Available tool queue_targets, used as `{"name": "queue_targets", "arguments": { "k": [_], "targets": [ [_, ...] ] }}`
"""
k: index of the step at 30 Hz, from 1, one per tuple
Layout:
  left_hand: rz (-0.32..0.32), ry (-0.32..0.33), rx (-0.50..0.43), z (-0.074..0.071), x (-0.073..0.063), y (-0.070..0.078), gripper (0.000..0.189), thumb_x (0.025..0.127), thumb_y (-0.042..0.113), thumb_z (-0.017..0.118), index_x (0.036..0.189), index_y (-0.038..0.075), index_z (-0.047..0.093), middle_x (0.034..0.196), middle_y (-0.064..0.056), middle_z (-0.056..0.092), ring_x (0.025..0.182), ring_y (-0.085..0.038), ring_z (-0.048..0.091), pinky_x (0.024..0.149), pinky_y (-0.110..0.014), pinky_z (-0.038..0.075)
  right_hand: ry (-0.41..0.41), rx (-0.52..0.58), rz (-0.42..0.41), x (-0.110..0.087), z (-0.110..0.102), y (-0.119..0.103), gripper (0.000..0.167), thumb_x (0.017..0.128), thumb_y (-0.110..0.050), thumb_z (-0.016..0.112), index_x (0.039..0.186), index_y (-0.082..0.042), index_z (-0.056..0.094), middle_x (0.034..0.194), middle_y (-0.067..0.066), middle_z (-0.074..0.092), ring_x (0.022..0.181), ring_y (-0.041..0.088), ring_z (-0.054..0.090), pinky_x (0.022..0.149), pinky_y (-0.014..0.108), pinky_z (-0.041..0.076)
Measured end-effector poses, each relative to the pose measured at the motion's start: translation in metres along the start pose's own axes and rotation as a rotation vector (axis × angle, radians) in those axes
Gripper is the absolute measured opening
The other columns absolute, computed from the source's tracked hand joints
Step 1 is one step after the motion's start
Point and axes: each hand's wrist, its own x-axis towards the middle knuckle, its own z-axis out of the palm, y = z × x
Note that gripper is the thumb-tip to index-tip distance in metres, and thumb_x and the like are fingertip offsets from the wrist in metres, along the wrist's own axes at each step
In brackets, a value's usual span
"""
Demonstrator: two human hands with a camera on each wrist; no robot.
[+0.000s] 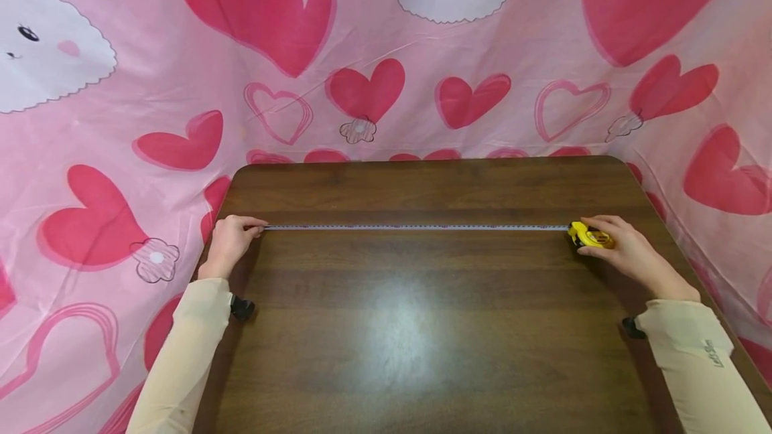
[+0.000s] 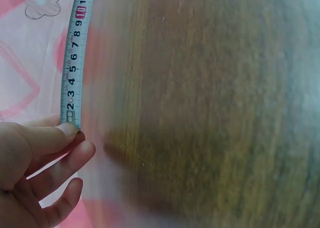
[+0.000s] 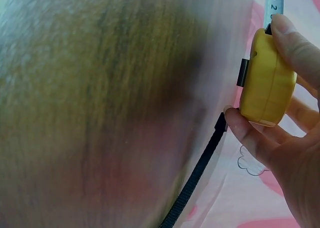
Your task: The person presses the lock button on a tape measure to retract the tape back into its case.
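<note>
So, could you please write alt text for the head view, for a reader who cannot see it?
A tape is stretched straight across a dark wooden table: the left hand pinches its free end near the left edge, and the right hand grips the yellow case near the right edge. Pink cloth printed with hearts surrounds the table.

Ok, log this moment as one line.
left hand pinches tape end | right hand grips yellow case | tape stretched across table

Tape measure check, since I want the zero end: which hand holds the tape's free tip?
The left hand pinches the tape tip; the right hand grips the yellow case.
</note>
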Motion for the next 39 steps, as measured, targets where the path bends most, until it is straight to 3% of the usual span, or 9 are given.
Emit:
{"name": "queue_targets", "arguments": {
  "k": [6,13,16,27,33,39],
  "targets": [
    [-0.001,-0.013,-0.014,0.004,0.0,0.003,0.013,0.095,0.004,0.074,0.104,0.001,0.082,0.093,-0.019,0.078,0.074,-0.027,0.063,0.061,-0.034,0.043,0.017,-0.017,-0.027,-0.001,0.001,-0.002,0.058,0.078,-0.007,0.09,0.129,0.007,0.065,0.121,0.03,0.059,0.107,0.049,0.056,0.089,0.056,0.042],
    [0.001,-0.013,-0.008,0.008,0.001,0.005,0.012,0.095,0.004,0.074,0.103,0.002,0.082,0.09,-0.017,0.079,0.077,-0.029,0.062,0.065,-0.037,0.043,0.043,-0.018,-0.056,0.001,0.0,-0.004,0.059,0.075,-0.007,0.092,0.127,0.005,0.067,0.119,0.028,0.061,0.106,0.046,0.058,0.092,0.014,0.033],
    [-0.002,-0.025,-0.017,0.008,0.001,0.006,0.013,0.095,0.004,0.073,0.104,0.001,0.082,0.092,-0.018,0.078,0.078,-0.03,0.062,0.065,-0.037,0.043,0.037,-0.006,-0.054,0.001,0.001,-0.004,0.059,0.076,-0.008,0.091,0.128,0.005,0.067,0.12,0.028,0.06,0.105,0.046,0.058,0.092,0.009,0.03],
    [0.015,-0.027,-0.012,0.013,0.002,0.01,0.013,0.095,0.005,0.073,0.105,0.003,0.082,0.093,-0.017,0.079,0.083,-0.031,0.066,0.07,-0.039,0.045,0.028,-0.012,-0.059,0.003,0.003,-0.008,0.058,0.077,-0.009,0.091,0.129,0.004,0.067,0.121,0.027,0.061,0.107,0.045,0.058,0.093,0.015,0.034],
    [0.004,-0.05,-0.021,0.014,0.002,0.015,0.014,0.096,0.006,0.073,0.107,0.002,0.082,0.101,-0.02,0.078,0.089,-0.034,0.067,0.074,-0.042,0.047,0.026,-0.019,-0.068,0.006,0.004,-0.009,0.057,0.078,-0.008,0.09,0.128,0.005,0.067,0.121,0.028,0.061,0.108,0.046,0.058,0.089,0.039,0.04],
    [0.002,-0.075,-0.039,0.015,0.002,0.02,0.015,0.098,0.005,0.071,0.109,0.001,0.081,0.106,-0.021,0.077,0.095,-0.036,0.068,0.08,-0.047,0.051,0.016,-0.004,-0.075,0.01,0.006,-0.011,0.057,0.079,-0.008,0.09,0.128,0.007,0.066,0.121,0.03,0.06,0.108,0.049,0.057,0.087,0.055,0.042]
  ]
}}
